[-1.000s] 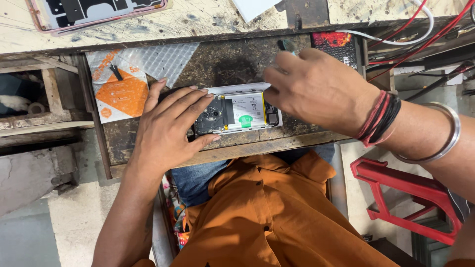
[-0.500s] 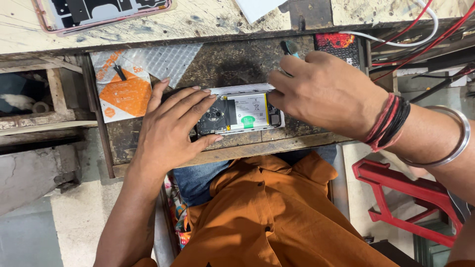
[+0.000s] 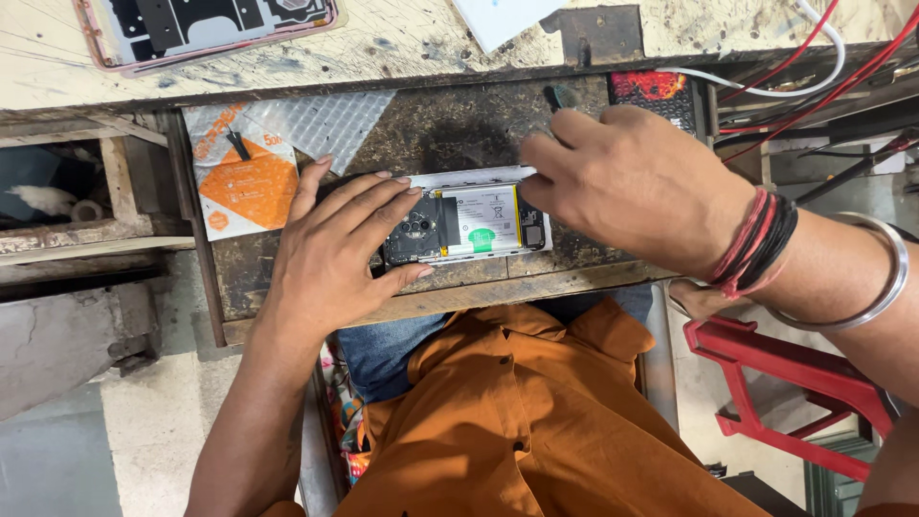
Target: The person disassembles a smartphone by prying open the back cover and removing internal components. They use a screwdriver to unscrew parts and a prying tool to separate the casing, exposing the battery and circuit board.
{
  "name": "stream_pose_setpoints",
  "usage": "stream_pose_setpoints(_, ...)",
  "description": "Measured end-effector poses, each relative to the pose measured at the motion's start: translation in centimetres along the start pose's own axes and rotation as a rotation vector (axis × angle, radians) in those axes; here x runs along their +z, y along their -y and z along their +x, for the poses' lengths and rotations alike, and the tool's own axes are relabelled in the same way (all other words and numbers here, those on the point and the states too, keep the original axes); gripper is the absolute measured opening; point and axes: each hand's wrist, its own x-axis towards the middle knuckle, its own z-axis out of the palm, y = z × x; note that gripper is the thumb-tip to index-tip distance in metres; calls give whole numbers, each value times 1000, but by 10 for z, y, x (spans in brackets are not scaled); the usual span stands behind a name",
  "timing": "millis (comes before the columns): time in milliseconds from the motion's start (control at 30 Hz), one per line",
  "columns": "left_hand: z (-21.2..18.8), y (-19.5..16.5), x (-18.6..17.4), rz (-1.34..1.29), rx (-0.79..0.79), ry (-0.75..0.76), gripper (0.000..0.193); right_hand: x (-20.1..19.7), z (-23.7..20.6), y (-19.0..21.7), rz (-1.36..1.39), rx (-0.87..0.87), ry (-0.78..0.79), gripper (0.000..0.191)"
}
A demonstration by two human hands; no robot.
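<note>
here's the opened phone (image 3: 469, 225), back cover off, lying flat near the front edge of the dark workbench (image 3: 450, 124), camera block and white battery showing. the left hand (image 3: 335, 254) is pressed down over the phone's left end, fingers spread wide and flat, thumb tucked along the near side, pinning rather than gripping. the right hand (image 3: 632, 182) comes in over the phone's right end, wrist bent, fingers bunched tight around a small black tool (image 3: 558, 98) whose tip pokes up past the knuckles; the working end is hidden under the fingers, so where it touches the phone can't be told. by the look of it, this is the step of working on the right end of the phone's internals, with the other hand as a clamp. the next move calls for a steady, small-force motion at that end, the left palm holding the body from sliding. an orange and clear packet (image 3: 254, 168) lies toward the bench's left edge, another phone frame (image 3: 206, 27) on the pale shelf at the far left corner, red wires (image 3: 814, 67) at far right.
</note>
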Motion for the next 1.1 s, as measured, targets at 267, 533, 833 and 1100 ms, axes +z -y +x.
stream_pose_setpoints(267, 0, -1, -1, -12, -14, 14, 72, -8, -1, 2, 52, 17, -90, 20)
stream_pose_setpoints(533, 1, -1, -1, -17, -17, 18, 74, -3, -8, -6, 138, 9, -207, 19)
stream_pose_setpoints(833, -2, 3, 3, -17, 0, -23, 75, 25, -30, 1, 340, 287, -357, 18)
stream_pose_setpoints(1100, -1, 2, -2, -23, 2, -12, 66, 46, -36, 16, 385, 451, -340, 16)
